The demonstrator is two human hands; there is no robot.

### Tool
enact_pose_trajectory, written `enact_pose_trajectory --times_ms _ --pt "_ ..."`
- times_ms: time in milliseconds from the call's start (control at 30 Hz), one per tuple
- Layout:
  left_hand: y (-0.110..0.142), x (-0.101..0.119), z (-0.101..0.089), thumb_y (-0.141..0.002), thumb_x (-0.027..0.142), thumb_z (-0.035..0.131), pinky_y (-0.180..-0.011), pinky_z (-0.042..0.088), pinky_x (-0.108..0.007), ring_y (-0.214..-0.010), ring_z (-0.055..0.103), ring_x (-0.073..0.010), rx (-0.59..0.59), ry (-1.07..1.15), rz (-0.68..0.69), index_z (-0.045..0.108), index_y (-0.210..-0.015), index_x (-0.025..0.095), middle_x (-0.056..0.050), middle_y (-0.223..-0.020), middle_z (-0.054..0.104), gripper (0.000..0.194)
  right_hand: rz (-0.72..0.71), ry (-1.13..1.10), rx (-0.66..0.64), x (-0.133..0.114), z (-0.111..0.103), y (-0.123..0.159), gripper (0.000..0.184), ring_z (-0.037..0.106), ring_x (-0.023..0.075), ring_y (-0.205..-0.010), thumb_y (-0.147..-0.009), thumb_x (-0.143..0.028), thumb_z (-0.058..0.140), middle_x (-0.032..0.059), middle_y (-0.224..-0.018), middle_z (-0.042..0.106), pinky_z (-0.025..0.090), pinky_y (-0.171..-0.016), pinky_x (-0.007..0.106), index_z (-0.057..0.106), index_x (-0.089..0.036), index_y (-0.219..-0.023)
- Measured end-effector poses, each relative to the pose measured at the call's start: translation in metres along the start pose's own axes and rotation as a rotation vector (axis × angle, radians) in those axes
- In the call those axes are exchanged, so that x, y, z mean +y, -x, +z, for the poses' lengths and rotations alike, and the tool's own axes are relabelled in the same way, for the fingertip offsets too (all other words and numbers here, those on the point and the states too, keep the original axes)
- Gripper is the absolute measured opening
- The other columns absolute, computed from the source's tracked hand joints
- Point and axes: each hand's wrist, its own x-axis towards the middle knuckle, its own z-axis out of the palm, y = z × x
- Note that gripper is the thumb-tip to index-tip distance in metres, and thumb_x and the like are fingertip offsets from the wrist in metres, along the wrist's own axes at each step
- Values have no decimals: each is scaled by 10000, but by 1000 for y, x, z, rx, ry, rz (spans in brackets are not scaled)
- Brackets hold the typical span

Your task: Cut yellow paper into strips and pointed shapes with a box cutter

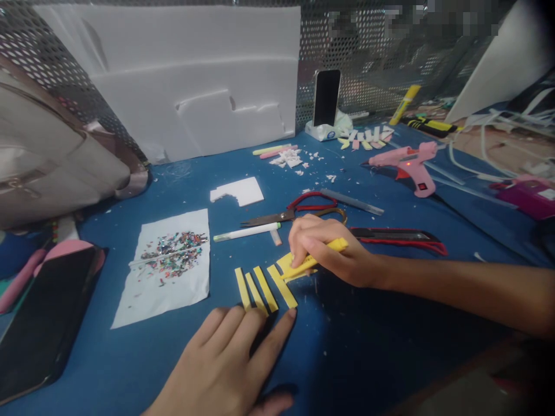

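The left hand (221,355), at bottom centre, is bare, with slender fingers (277,341), softly rounded knuckles and a smooth back. The right hand (338,254), right of centre, is also bare and slim. Its narrow wrist (375,271) runs into a bare forearm (459,292) that widens towards the frame's right edge.

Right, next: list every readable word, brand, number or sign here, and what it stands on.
No text can be read.
Yellow marker in the right hand: tiny marks, illegible.
White pack beneath the upright phone: blue logo, too small.
Magenta object: pale label, blurred.
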Motion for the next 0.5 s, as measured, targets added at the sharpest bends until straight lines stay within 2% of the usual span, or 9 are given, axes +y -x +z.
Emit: enact_pose_trajectory --times_ms 133,300,500 --pt "1 0 -1 -802 633 597 -739 359 -305 -814 539 -188 4 -28 16 510 -1334 202 -44 -969 630 690 -75 -61 -28 0 -1 0 455 560 135 -727 -981 -248 337 30 -654 611 433 -809 333 617 -148 -637" --pt "0 0 0 -850 631 529 -754 355 -298 -828 537 -179 6 -10 -9 503 -1341 230 -33 -991 627 634 -72 -122 -78 -2 -2 -1 497 562 126 -717 -988 -256 334 38 -666 592 436 -820 324 611 -142 -591" --pt "0 0 2 -844 627 542 -742 349 -298 -820 527 -180 9 1 -3 492 -1351 216 -33 -975 616 655 104 -78 60 1 0 0 393 563 151 -849 -969 -228 381 51 -776 627 448 -766 293 671 -141 -718"
